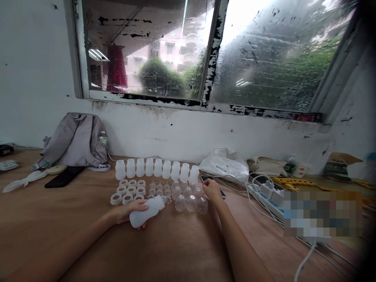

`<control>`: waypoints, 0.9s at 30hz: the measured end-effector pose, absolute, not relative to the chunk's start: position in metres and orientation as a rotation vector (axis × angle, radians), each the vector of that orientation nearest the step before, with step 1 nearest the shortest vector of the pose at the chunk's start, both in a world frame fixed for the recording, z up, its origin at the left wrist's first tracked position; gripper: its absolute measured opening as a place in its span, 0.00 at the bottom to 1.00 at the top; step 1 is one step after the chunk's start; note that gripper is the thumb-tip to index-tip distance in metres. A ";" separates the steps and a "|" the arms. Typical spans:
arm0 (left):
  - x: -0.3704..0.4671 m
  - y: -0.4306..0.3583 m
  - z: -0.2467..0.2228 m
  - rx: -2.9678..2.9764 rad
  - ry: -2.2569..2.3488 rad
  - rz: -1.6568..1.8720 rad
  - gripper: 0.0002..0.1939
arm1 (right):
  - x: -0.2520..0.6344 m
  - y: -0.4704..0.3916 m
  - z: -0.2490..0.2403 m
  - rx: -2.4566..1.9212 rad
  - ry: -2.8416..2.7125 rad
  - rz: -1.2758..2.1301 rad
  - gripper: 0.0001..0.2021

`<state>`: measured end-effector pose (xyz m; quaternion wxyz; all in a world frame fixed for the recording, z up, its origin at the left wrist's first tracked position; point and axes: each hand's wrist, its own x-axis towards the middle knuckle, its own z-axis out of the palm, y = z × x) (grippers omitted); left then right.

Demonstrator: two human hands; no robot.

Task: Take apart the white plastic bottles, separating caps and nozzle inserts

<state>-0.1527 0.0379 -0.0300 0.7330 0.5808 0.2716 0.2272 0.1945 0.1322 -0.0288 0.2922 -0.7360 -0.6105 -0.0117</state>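
My left hand [134, 209] is wrapped round a frosted white baby bottle [145, 212], tilted with its neck up to the right. My right hand [212, 189] has its fingers pinched at a clear dome cap [199, 188] at the right back of a group of such caps [190, 203]. To the left of these stand small clear nipples [159, 188], partly hidden behind the held bottle. White collar rings [127, 199] lie in rows farther left. Behind everything, a line of frosted bottles [149, 167] stands upright.
A dark phone [222, 192] lies beyond my right hand. Plastic wrapping [225, 166] rests by the wall, near white cables and a power strip [268, 205] on the right. At left are a grey backpack [75, 139] and a black phone [63, 178] on the wooden table [141, 254].
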 end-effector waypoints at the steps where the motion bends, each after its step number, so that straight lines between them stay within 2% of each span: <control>1: -0.152 0.038 -0.030 1.278 0.598 0.502 0.20 | 0.194 0.132 -0.028 -1.967 -1.622 -0.025 0.07; 5: -0.152 0.036 -0.028 1.273 0.585 0.504 0.19 | 0.190 0.129 -0.026 -2.000 -1.598 0.009 0.08; 11: -0.152 0.036 -0.028 1.270 0.562 0.501 0.18 | 0.185 0.125 -0.027 -2.043 -1.575 -0.110 0.21; 17: -0.152 0.038 -0.029 1.252 0.574 0.490 0.19 | 0.193 0.132 -0.033 -2.065 -1.696 -0.006 0.18; 27: -0.153 0.038 -0.028 1.228 0.577 0.486 0.21 | 0.196 0.131 -0.025 -2.209 -1.522 0.150 0.18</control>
